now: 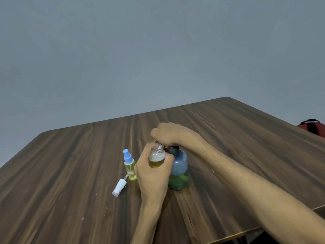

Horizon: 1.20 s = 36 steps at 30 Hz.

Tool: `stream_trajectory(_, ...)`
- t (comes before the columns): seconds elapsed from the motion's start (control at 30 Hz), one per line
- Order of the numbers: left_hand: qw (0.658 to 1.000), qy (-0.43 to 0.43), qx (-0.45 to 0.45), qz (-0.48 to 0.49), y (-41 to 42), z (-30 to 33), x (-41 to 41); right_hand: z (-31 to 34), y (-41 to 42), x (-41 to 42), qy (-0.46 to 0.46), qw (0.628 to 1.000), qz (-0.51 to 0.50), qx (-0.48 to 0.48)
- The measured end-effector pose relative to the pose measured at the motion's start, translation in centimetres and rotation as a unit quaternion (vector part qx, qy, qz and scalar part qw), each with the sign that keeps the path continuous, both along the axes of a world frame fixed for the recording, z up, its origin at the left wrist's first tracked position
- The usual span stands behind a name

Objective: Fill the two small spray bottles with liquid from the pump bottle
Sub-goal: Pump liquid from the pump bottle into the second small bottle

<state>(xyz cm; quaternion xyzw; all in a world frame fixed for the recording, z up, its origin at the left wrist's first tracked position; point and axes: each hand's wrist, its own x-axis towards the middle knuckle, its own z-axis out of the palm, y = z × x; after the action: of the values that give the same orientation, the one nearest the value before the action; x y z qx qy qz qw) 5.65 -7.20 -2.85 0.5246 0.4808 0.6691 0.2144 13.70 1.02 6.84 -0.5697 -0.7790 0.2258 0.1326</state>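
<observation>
Uncapped spray bottle (157,158) is gripped in the curled left hand (152,175), beneath the right hand (173,133) pressed on the pump bottle (178,170). Label writing left of it is unreadable.

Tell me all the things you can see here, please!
table: one, dark brown wood grain, under everything.
capped spray bottle: one, clear with yellow liquid and a blue spray top, standing left of the hands.
loose spray cap: one, white, lying on its side on the table in front of the capped bottle.
open spray bottle: one, clear, partly full of yellow liquid, threaded neck bare, held up beside the pump.
pump bottle: one, blue-tinted with greenish liquid low down and a dark pump top, standing at centre.
red thing: one, red with black straps, past the table's far right edge.
left hand: one, grips the open spray bottle.
right hand: one, on top of the pump.
</observation>
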Motion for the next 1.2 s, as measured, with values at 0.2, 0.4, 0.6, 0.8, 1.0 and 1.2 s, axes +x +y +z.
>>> stream_trajectory(0.2, 1.0, 0.001, -0.001, 0.001, 0.01, -0.08, -0.02, 0.17, 0.08, -0.07, -0.004, 1.0, -0.003, 0.002)
stream_trajectory(0.4, 1.0, 0.007, 0.005, 0.004, 0.11, -0.08, 0.01, 0.1, 0.21, -0.15, -0.004, 1.0, 0.0, 0.006)
stream_trajectory(0.6, 1.0, 0.004, 0.002, -0.001, 0.01, -0.11, -0.04, -0.11, 0.19, -0.1, 0.0, 1.0, 0.0, 0.003)
stream_trajectory(0.8, 1.0, 0.0, 0.001, -0.003, 0.01, -0.01, -0.08, 0.26, 0.44, -0.07, 0.005, 1.0, -0.007, 0.03)
stream_trajectory(1.0, 1.0, -0.008, 0.002, -0.001, -0.22, 0.07, 0.04, -0.03, 0.19, -0.08, 0.018, 1.0, -0.015, 0.018)
stream_trajectory(1.2, 1.0, -0.008, -0.001, 0.001, -0.31, 0.13, 0.04, 0.32, 0.0, -0.24, -0.002, 1.0, -0.007, 0.016)
